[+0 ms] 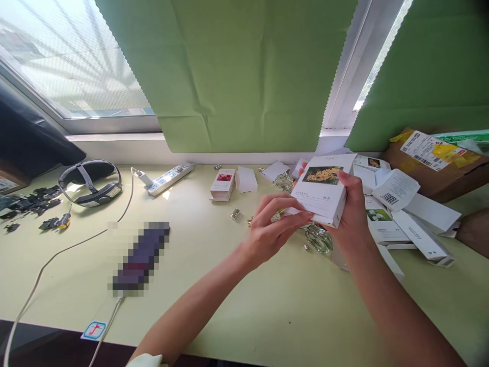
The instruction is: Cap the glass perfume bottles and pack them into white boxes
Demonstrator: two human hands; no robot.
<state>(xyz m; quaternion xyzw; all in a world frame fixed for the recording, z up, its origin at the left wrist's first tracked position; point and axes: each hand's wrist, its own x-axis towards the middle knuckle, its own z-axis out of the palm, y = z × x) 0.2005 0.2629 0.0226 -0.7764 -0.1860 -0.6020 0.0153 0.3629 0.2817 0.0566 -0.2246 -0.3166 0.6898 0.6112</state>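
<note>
A white cardboard box with a picture of yellow flowers is held up above the table, tilted. My right hand is wrapped round its right side, thumb on the front face near the picture. My left hand has its fingers closed at the box's lower left end, touching the bottom edge; whether they pinch a flap there is hard to make out. Just below the box lie glass bottles and a small silver cap. Another silver cap lies left of my left hand.
White boxes are piled on the right, before a brown carton. Farther back stand a box with a red flower picture and a white box. A power strip, headset, cable and blurred phone occupy the left.
</note>
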